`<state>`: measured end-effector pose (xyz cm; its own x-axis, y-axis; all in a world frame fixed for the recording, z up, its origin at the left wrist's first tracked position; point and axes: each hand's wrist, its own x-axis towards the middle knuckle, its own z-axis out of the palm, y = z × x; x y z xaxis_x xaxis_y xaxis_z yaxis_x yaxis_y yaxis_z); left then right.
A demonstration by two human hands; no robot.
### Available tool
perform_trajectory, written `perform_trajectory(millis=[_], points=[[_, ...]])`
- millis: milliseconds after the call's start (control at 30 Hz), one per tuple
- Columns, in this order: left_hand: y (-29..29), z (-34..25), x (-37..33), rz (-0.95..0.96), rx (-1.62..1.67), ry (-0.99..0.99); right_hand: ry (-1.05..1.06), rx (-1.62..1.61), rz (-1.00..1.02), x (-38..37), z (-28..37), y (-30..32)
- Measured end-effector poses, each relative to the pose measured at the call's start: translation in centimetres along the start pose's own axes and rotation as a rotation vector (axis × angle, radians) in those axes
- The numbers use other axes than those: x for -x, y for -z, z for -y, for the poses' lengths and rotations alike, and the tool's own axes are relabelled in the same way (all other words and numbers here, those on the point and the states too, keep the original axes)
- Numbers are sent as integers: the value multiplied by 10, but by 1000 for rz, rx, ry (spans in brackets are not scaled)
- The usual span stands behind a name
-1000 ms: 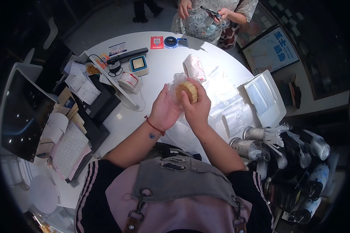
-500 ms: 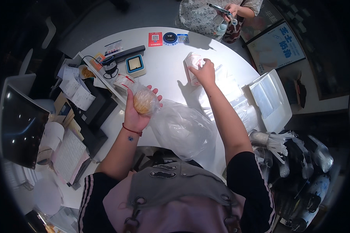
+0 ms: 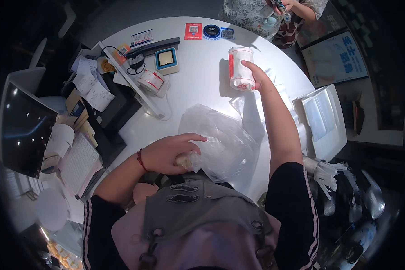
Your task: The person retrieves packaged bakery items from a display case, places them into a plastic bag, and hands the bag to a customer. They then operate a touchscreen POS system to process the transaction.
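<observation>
My left hand [image 3: 177,150] is drawn in close to the apron, back of the hand up. Its fingers curl round a round yellowish pastry in a clear plastic bag [image 3: 193,161], mostly hidden beneath the hand; the index finger sticks out over the table. At arm's length, my right hand [image 3: 255,75] grips a white paper packet with red print [image 3: 241,60] by its right side, thumb across the top. Between me and the packet lies a crumpled clear plastic carrier bag [image 3: 213,135], just beyond my left fingers.
The white rounded table [image 3: 195,83] carries a small blue-rimmed device [image 3: 166,59], a red-and-white packet [image 3: 152,82] and printed code cards [image 3: 193,31]. A monitor [image 3: 27,126] and keyboard [image 3: 79,166] stand left. Rightward sits a white tray of clear bags [image 3: 321,119]. Across the table stands a person [image 3: 252,20].
My left hand has turned over and drawn back toward me with the wrapped pastry. The white packet has turned, my right hand now on its right side. The view has shifted slightly.
</observation>
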<state>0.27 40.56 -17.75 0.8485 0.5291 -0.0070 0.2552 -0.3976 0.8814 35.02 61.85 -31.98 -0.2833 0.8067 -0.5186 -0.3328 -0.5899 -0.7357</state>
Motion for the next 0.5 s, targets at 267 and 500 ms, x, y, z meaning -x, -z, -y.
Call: perform_trajectory(millis=[267, 500], points=[[10, 3, -36, 670, -697, 116, 237, 106, 388, 166, 15, -95], [9, 42, -34, 616, -898, 64, 363, 731, 139, 208, -101, -136]])
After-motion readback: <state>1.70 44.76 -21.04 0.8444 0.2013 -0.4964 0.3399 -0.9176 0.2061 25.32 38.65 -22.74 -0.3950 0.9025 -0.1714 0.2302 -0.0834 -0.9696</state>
